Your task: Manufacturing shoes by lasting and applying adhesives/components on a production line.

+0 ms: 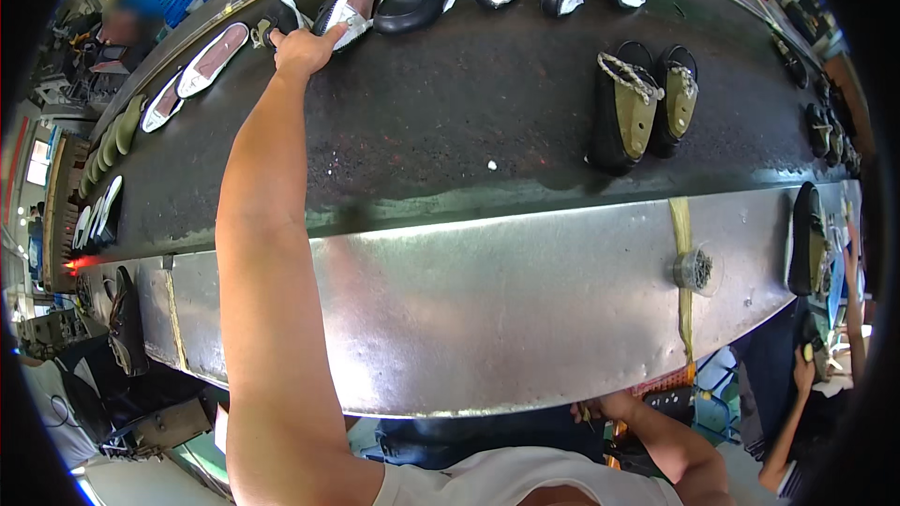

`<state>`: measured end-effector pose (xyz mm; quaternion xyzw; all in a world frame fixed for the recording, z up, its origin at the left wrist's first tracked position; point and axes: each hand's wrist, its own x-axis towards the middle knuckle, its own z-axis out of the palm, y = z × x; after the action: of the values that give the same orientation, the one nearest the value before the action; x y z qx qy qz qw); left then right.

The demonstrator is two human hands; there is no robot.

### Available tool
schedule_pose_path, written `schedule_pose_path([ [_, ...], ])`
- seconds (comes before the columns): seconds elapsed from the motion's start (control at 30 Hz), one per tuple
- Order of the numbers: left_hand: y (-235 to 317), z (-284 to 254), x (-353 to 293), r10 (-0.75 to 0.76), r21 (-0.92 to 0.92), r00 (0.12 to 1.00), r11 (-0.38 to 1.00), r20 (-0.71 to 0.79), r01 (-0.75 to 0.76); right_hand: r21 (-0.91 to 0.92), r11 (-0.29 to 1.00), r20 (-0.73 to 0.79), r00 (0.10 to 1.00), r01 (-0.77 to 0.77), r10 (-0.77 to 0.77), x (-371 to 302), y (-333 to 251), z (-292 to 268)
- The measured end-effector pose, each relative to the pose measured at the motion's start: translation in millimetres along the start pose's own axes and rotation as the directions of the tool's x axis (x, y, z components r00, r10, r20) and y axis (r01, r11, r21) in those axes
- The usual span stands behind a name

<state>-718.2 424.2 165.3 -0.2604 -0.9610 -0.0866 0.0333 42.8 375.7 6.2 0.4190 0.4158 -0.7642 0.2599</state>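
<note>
My left arm stretches across the bench, and my left hand is at the belt's far side with thumb and fingers apart. Its thumb meets the near end of an upturned shoe upper with a white underside. The fingertips are against a small dark shoe upper with a white edge. Whether either one is gripped does not show. Low by my lap, beyond the bench's near edge, my right hand is closed round a small thin object, partly hidden and too small to name.
On the dark belt stand two black-and-olive shoes with rope laces; more uppers line its far edge. A clear cup of small metal pieces sits on the metal ledge. Another person's arm is at right.
</note>
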Motion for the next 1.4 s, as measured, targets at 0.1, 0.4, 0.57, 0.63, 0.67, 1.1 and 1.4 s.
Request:
schedule_pose_path([
  [0.1, -8, -19, -44, -0.01, 0.001, 1.0, 1.0, 0.023, 0.01, -0.027, 0.993, -0.009, 0.993, 0.116, -0.116, -5, 16, 7],
  [0.4, -131, -145, -312, 0.073, -0.126, 0.996, 0.989, -0.057, -0.08, -0.08, 0.971, 0.035, 0.975, 0.223, -0.221, -14, 66, 25],
  [0.57, -187, -156, -450, 0.14, -0.325, 0.989, 0.934, -0.053, -0.15, -0.047, 0.964, 0.033, 0.965, 0.263, -0.262, -22, 104, 40],
  [0.63, -158, -159, -489, 0.286, 0.147, 0.923, 0.956, -0.258, -0.255, -0.051, 0.962, 0.025, 0.963, 0.268, -0.267, -31, 117, 49],
  [0.67, -160, -151, -479, 0.435, 0.23, 0.879, 0.892, -0.197, -0.389, -0.048, 0.96, 0.01, 0.961, 0.277, -0.276, -34, 125, 53],
  [1.1, -104, -126, -348, 0.044, -0.001, 0.974, 0.999, 0.223, -0.045, -0.098, 0.882, -0.151, 0.869, 0.461, -0.471, -65, 204, 95],
  [1.4, -67, -120, -663, 0.346, -0.944, 0.93, 0.248, -0.124, -0.218, -0.542, 0.664, -0.169, 0.706, 0.516, -0.687, -94, 170, 104],
])
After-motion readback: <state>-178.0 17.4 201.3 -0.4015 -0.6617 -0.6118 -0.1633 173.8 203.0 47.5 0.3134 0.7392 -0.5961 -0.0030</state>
